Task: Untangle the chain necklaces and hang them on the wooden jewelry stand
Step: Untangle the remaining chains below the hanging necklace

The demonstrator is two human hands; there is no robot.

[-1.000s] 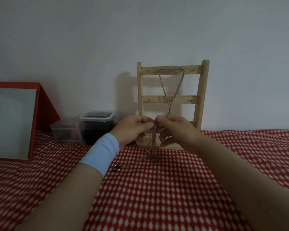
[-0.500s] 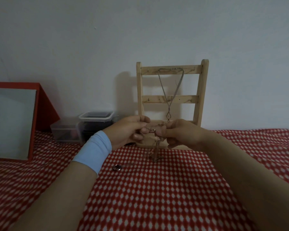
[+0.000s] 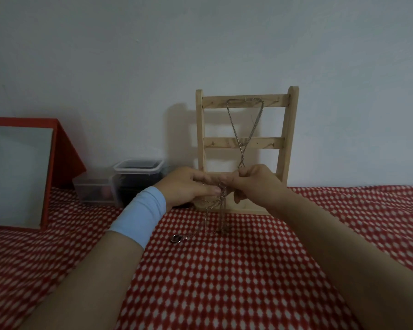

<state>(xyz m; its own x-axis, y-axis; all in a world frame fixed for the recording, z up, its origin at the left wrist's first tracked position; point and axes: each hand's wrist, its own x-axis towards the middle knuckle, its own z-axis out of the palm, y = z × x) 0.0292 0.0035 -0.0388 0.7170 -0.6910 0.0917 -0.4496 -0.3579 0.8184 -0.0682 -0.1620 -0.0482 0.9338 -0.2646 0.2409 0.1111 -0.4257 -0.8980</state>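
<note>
Tangled chains are held low in front of the wooden jewelry stand, tails draping onto the checked cloth. Since 0.5 s ago the strands under the pinch have fanned into separate loops. The ring pendant remains on the cloth. Left hand and right hand both pinch the knot, fingers curled. One hung necklace is on the top rail. Judgement: loosening, not free.

A wide, plain, pale blue wristband of smooth, stretchy-looking cloth fits snugly round the wrist just behind the left hand. The right hand and both forearms are bare skin.
</note>
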